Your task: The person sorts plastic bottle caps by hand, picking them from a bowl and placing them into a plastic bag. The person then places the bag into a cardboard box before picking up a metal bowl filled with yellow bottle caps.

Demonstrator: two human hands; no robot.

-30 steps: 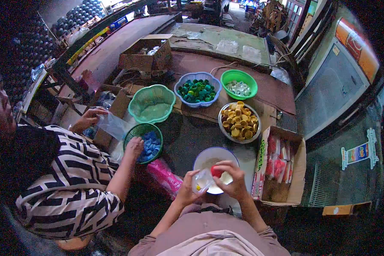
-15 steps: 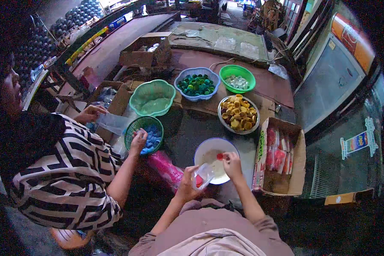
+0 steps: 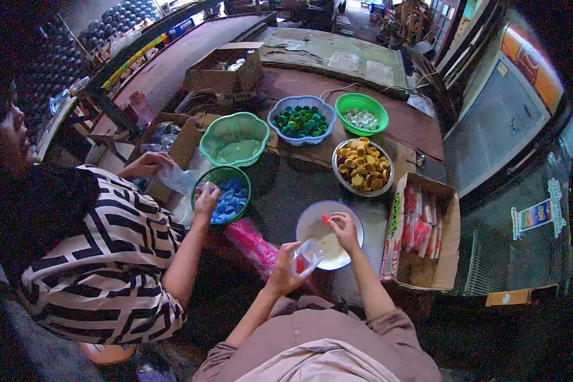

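Observation:
My left hand is closed on a small clear plastic bag, its mouth held up, with something red in the bottom. My right hand pinches a small red plastic cap above a white bowl with a blue rim. The bowl's inside shows a pale, stained bottom. Left of my left hand lies a bright pink plastic package. To the right of my right hand stands an open cardboard box holding several red-filled clear packets.
A co-worker in a striped top handles a clear bag over a green basket of blue caps. Behind stand a pale green basin, green caps, white caps and a metal bowl of yellow caps. A glass-door cooler is at right.
My right hand has risen slightly, bringing the red cap up with it over the bowl. My left hand still holds the bag. The view has shifted a little.

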